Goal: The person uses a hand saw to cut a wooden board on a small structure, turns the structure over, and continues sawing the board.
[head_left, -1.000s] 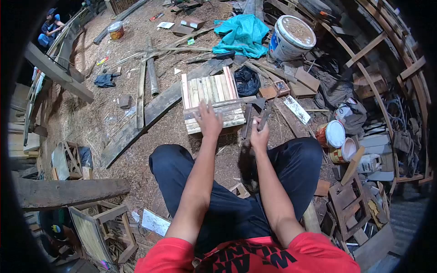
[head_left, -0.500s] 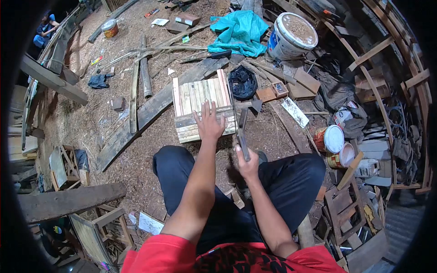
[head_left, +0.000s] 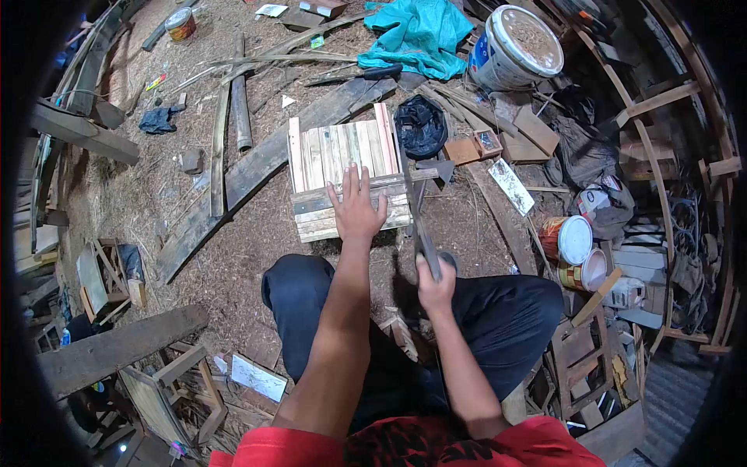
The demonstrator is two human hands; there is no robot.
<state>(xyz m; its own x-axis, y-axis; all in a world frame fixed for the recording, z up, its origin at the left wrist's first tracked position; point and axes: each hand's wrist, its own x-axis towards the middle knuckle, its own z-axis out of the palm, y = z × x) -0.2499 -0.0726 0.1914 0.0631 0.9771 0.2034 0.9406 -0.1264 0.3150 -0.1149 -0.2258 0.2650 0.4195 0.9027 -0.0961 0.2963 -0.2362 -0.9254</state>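
A squarish slatted wooden piece [head_left: 339,152], made of pale narrow boards, lies on the ground in front of my knees. My left hand [head_left: 358,208] presses flat on its near part, fingers spread, across a darker crosswise board [head_left: 311,204]. This board's end sticks out past the right side. My right hand [head_left: 436,286] is closed round the handle of what looks like a hand saw [head_left: 421,229], seen nearly edge-on and blurred. Its long thin dark part runs away from me along the right side of the slatted piece, by the board's protruding end.
A long dark plank [head_left: 233,196] lies diagonally under the slatted piece. Beyond are a black plastic bag [head_left: 420,128], a teal tarp [head_left: 416,39] and a large white bucket [head_left: 506,66]. Paint tins [head_left: 574,240] and scrap wood stand right. A timber beam [head_left: 128,342] juts in from the left.
The view has shifted slightly. My right hand has moved a little back and right with the saw, which now lines up along the right side. My left hand stays on the boards.
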